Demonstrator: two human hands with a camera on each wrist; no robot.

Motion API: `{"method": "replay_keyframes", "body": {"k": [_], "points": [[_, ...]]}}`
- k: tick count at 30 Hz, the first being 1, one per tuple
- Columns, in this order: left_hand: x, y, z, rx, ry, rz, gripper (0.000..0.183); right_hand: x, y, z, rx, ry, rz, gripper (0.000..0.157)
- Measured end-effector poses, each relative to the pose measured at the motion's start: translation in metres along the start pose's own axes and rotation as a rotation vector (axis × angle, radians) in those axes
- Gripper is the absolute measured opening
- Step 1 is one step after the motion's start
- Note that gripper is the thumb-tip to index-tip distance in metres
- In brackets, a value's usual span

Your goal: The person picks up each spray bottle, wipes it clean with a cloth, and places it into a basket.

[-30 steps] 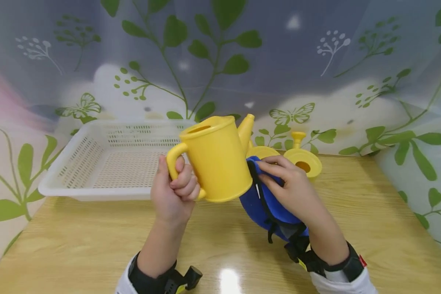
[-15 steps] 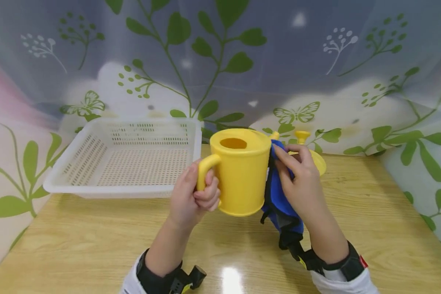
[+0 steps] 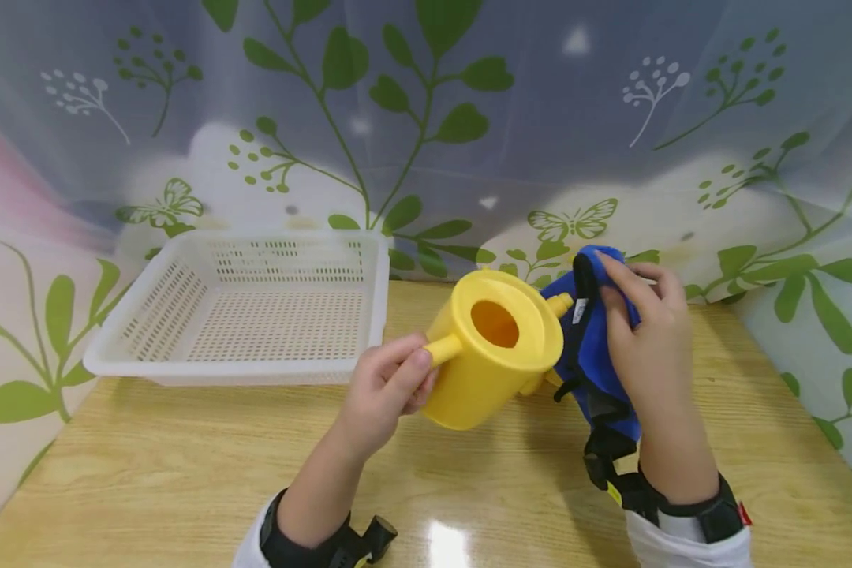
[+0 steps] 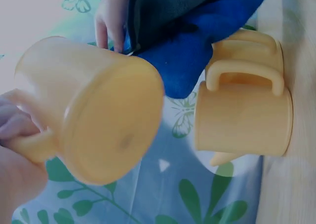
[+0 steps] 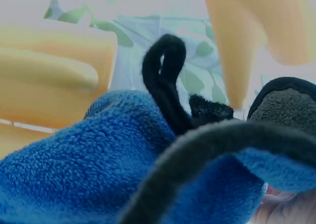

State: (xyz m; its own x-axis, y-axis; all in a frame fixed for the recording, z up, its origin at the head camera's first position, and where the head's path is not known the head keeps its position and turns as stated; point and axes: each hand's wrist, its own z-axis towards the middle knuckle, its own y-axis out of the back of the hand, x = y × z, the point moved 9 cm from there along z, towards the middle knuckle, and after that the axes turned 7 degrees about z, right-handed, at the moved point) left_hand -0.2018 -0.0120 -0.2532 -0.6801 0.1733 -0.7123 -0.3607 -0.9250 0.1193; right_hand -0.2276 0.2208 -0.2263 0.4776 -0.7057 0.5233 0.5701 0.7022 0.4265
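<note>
My left hand (image 3: 390, 379) grips the handle of a yellow watering can (image 3: 461, 390), held up over the table. The can leans so that its top opening faces the head camera; its round base shows in the left wrist view. My right hand (image 3: 649, 339) pinches the upper edge of a blue towelling cloth (image 3: 614, 355) with black trim, a white label and a small black loop (image 5: 165, 66). Hanging down from my fingers, the cloth overlaps the tip of the can's spout (image 3: 558, 304) in the head view.
Two more yellow watering cans (image 4: 242, 118) stand on the table, mostly hidden behind the cloth and held can in the head view. At the back left is a white perforated plastic basket (image 3: 230, 367). A printed fabric backdrop (image 3: 468, 181) rises behind the table (image 3: 220, 465).
The held can has moved right and tipped, its opening turning towards the head camera. My right hand has carried the cloth right, from the can's side to by the spout.
</note>
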Motion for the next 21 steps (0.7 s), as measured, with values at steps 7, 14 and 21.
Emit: {"method": "replay_keyframes", "body": {"k": [7, 14, 21], "points": [[-0.004, 0.004, -0.001, -0.091, -0.018, 0.328, 0.023, -0.007, 0.013, 0.004, -0.029, -0.046, 0.002, 0.030], [-0.018, -0.001, -0.003, -0.160, -0.219, 0.733, 0.034, -0.008, 0.012, 0.004, -0.017, -0.048, 0.019, 0.030], [-0.029, -0.013, -0.005, -0.168, -0.400, 1.019, 0.041, -0.004, 0.007, 0.003, 0.021, 0.008, 0.015, 0.030]]}}
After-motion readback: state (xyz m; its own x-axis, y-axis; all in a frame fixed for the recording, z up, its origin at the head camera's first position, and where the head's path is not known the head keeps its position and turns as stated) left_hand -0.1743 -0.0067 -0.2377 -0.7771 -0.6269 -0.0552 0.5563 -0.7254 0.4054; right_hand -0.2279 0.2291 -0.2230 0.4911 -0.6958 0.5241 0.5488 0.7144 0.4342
